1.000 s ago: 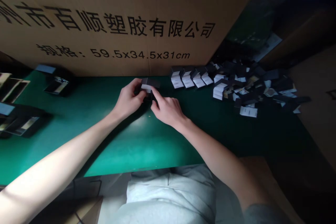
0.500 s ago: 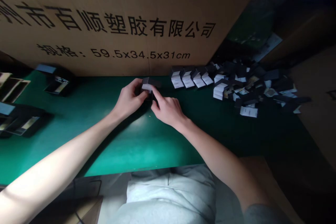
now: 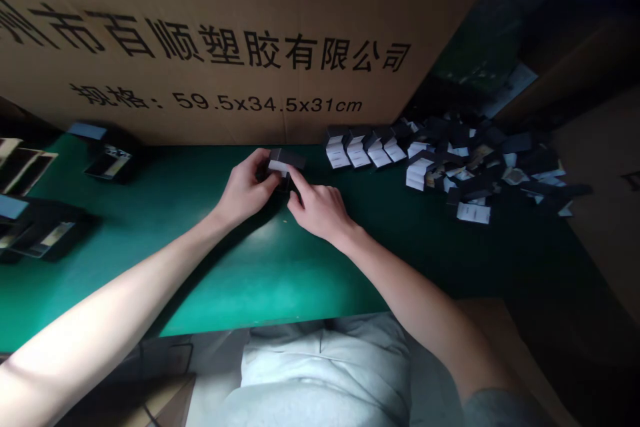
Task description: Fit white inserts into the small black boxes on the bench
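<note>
A small black box [image 3: 290, 158] with its lid raised and a pale lining is between my hands, above the green table. My left hand [image 3: 246, 188] is closed around its left side, thumb at the front. On the other side, my right hand [image 3: 323, 209] has its index finger at the box's pale inner edge and its thumb bent below, with the remaining fingers curled. The fingers hide much of the box's lower part, and whether something small lies in it I cannot tell.
A large printed cardboard carton [image 3: 280, 0] stands behind the green table [image 3: 225, 287]. Several black boxes with white linings [image 3: 337, 155] form a row right of my hands, beside a loose heap [image 3: 465, 173]. Open black boxes [image 3: 110, 160] stand at the left.
The lid of the black box has tilted slightly, showing more of its dark top. Both hands stay almost in the same place.
</note>
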`<action>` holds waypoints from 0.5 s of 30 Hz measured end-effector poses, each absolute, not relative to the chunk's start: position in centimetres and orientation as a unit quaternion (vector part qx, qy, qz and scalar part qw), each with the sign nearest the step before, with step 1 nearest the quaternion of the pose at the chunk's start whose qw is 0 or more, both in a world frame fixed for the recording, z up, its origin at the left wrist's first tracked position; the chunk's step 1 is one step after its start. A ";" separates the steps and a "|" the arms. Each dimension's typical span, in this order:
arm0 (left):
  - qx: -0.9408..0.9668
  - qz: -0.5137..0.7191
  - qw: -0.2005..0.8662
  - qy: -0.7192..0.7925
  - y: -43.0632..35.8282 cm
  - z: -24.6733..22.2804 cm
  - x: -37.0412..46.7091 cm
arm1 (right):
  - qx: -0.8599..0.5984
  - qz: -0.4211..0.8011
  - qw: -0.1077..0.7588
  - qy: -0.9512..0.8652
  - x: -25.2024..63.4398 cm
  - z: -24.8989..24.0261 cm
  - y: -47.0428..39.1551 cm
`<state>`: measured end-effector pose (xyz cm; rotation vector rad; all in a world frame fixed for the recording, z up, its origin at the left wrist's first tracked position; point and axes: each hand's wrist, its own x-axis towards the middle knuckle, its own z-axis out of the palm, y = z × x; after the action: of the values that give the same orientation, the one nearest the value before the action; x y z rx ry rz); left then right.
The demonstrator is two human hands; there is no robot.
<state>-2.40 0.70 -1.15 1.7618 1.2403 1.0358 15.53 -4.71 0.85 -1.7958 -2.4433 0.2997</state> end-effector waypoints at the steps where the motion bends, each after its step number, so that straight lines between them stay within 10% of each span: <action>1: 0.686 0.401 0.367 0.484 0.7 -1.1 -2.4 | -0.588 0.099 0.047 -0.801 15.5 0.9 -4.7; 15: 0.687 0.402 0.355 0.489 0.5 -1.2 -2.4 | -0.592 0.103 0.042 -0.799 15.5 1.3 -4.8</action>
<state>-2.37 0.51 -1.19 1.7761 1.2635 1.0396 15.50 -4.82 1.27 -1.8109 -2.4445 0.3154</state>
